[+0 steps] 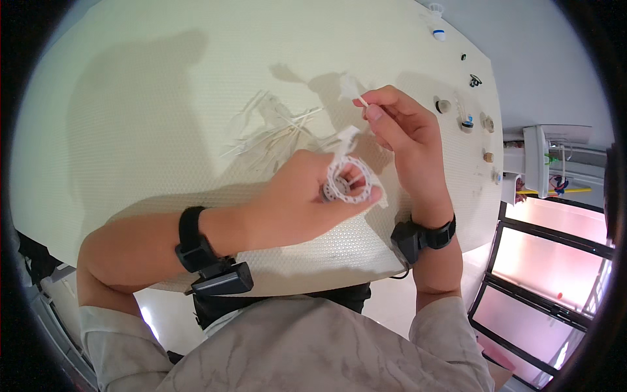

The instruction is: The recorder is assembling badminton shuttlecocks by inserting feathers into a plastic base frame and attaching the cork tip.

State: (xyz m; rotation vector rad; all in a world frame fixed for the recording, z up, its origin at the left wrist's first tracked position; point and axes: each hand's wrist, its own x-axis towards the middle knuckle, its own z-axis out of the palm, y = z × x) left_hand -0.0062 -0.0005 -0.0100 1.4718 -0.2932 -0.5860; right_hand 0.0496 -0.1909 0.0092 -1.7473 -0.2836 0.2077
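My left hand (pixel 304 196) is closed round a white plastic holder (pixel 368 171) with a perforated, ring-shaped rim and an open hollow middle. A whitish strip (pixel 345 142) stands out from the holder's far side; I cannot make out what it is. Farther right, my right hand (pixel 408 130) pinches a thin white stick (pixel 361 100) between thumb and fingertips, above the table. At the stick's far end is a pale, blurred tuft (pixel 349 85). Beyond my left hand lies a loose pile of thin whitish sticks (pixel 287 130), with clear crumpled film (pixel 261 108) among them.
The cream textured table (pixel 163 130) curves round me. Along its right edge stand small parts: a blue-banded white cap (pixel 439 34), black rings (pixel 475 81), a round cap (pixel 443 106) and a clear piece with a dark base (pixel 467 123). A white rack (pixel 537 160) stands beyond that edge.
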